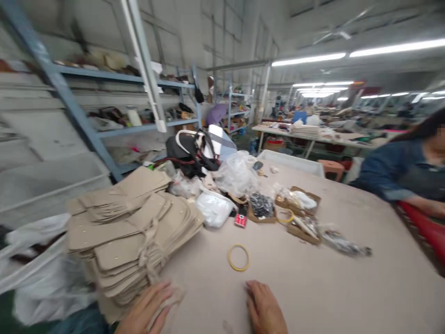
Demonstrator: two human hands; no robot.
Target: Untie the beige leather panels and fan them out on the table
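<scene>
Head view: left hand (149,308) open, resting on near edge of beige stack (132,236); right hand (266,310) flat, empty, on worktop (313,287) near yellow ring (238,267); nothing lifted yet.

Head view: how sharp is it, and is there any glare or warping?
Head view: motion blur smears the blue metal shelving and the stack of beige flat cut pieces; the thin yellow ring is fairly crisp; the ceiling tube lights blow out white; straight lines bow toward the edges.
</scene>
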